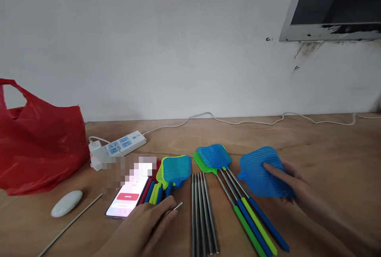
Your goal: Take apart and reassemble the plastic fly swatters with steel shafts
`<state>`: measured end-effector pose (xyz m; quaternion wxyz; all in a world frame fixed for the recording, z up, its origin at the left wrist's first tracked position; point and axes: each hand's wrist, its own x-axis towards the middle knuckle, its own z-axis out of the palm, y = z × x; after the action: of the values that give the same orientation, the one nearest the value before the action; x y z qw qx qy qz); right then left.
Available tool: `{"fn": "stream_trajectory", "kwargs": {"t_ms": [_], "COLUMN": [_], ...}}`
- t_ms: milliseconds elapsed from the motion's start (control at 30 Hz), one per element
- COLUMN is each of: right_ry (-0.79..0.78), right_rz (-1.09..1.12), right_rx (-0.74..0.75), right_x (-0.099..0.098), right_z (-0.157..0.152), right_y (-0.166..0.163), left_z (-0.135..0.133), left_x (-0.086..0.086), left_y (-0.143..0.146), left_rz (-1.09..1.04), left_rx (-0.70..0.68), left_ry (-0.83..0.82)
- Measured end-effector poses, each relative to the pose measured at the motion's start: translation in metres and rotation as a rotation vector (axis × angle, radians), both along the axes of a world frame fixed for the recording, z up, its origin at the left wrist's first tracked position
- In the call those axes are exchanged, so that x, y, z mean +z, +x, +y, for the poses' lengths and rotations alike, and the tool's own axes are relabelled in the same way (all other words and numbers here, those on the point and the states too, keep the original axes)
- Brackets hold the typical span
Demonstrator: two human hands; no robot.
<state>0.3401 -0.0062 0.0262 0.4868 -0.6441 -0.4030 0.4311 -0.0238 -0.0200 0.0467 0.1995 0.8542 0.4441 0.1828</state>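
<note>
1. Hands: well apart. Left hand (144, 223) is pinched on a thin metal rod (178, 206), its tip poking out past the fingers. Right hand (290, 181) is clamped on a blue swatter head (260, 167), thumb flat on the face, other fingers underneath.
2. That blue swatter head sits off the table (333, 158), to the left of the right wrist, far from the left hand. Its narrow neck tab points left.
3. Between the hands: a row of bare metal rods (201, 217) nearer the left, then a fan of swatters (246, 205) nearer the right, heads overlapping, handles toward me (green, blue, lime, blue by my count).
4. Just beyond the left hand: a stack of loose heads (177, 167). Can't tell if fingers touch it. Coloured handles (154, 193) lie just left of that.
5. Further left: lit phone (127, 195), white oval object (67, 203), power strip (127, 144), red bag (41, 146).
</note>
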Motion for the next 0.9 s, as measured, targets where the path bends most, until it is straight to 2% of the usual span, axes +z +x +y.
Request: {"fn": "stream_trajectory", "kwargs": {"t_ms": [100,200,300,433,567,800,900], "right_ry": [-0.06,-0.012,0.034,0.047,0.099,0.038,0.025], "right_rz": [0.034,0.089,0.078,0.062,0.116,0.119,0.094], "right_rx": [0.128,0.263,0.336,0.406,0.515,0.712,0.727], "right_x": [-0.003,-0.002,-0.005,-0.022,-0.035,-0.021,-0.021], "right_z": [-0.002,0.002,0.013,0.032,0.048,0.067,0.075], "right_y": [-0.026,-0.046,-0.054,-0.056,-0.065,-0.098,-0.103], "left_z": [-0.003,0.002,0.011,0.024,0.037,0.05,0.049], "left_x": [0.001,-0.001,-0.004,-0.01,-0.017,-0.024,-0.027], "left_y": [0.011,0.02,0.023,0.024,0.024,0.019,0.018], "left_rz": [-0.037,-0.102,-0.139,-0.21,-0.325,-0.446,-0.502], "left_rx": [-0.031,-0.047,-0.038,-0.006,0.043,0.137,0.18], "left_ry": [-0.03,-0.056,-0.128,-0.214,-0.217,-0.257,-0.338]}}
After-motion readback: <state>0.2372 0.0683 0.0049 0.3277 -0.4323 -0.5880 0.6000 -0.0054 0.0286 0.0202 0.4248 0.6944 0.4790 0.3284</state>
